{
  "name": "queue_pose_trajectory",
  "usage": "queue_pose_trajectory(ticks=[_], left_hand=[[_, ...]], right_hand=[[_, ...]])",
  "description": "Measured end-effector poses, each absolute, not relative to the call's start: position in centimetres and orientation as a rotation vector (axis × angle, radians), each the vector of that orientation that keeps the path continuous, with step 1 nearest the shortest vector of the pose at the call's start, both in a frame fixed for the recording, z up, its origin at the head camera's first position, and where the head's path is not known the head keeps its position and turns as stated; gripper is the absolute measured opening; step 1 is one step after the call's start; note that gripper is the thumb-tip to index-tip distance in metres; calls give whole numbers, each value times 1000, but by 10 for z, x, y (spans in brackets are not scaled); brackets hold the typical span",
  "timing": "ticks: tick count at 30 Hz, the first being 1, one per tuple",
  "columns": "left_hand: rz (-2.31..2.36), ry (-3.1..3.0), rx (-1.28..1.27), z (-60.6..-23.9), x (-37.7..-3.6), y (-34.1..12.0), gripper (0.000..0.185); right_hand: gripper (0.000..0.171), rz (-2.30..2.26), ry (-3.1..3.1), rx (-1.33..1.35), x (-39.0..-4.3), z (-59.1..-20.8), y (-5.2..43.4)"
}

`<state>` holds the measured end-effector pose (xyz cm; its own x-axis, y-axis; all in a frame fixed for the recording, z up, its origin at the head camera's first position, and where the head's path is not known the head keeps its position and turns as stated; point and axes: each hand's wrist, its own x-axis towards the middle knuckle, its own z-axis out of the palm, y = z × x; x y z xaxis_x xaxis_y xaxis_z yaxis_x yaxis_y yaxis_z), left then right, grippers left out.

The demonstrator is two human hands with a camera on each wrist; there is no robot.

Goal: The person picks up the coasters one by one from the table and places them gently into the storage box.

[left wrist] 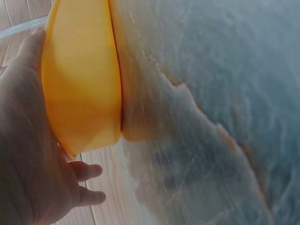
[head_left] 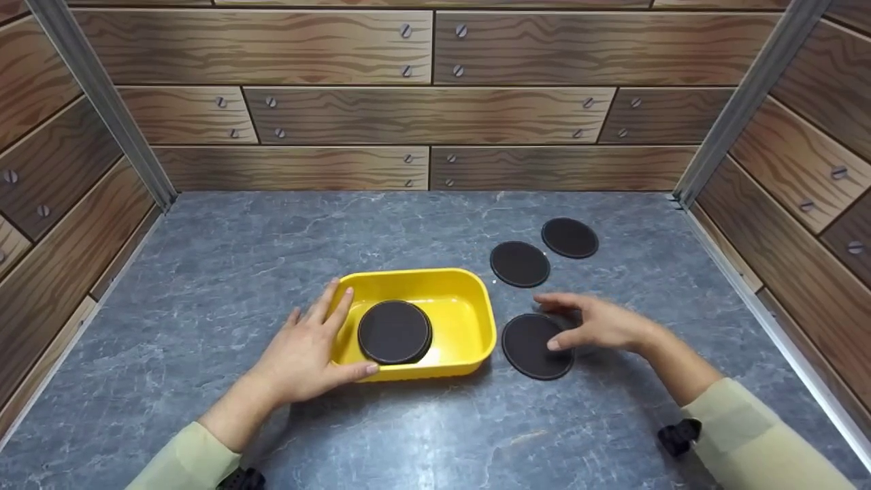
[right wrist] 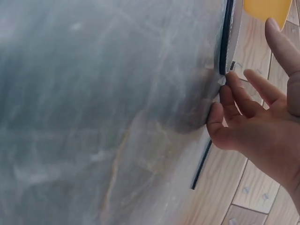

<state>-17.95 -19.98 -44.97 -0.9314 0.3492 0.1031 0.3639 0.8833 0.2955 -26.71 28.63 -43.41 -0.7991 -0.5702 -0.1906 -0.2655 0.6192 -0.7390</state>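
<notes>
Four dark round discs show on a grey marbled tabletop [head_left: 224, 272], which is walled on three sides by wood-grain panels [head_left: 429, 116] with printed screw heads; metal posts [head_left: 102, 102] stand in the two back corners. The left hand [head_left: 306, 354] rests against the left end of a yellow tray [head_left: 469, 320], fingers straight along its rim and thumb along the near wall, relaxed rather than clenched; the left wrist view shows the palm flat against the tray's outer wall. The tray lies with its long axis running left to right, and one disc [head_left: 395, 332] lies in its left half, leaning on the near wall. Just right of the tray a second disc [head_left: 531, 350] lies flat on the table; the right hand [head_left: 595, 323] hovers over its right edge, fingers loosely spread, fingertips touching or nearly touching it; no grip is visible. Two more discs [head_left: 520, 264] [head_left: 570, 237] lie flat behind it, close together.
</notes>
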Motion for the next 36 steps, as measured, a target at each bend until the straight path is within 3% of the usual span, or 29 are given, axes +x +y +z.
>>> queue_pose_trajectory(ticks=[36], left_hand=[[-478, -3000, -576, -449, -180, -201, 127]], right_hand=[[93, -869, 2476, -668, -265, -444, 277]])
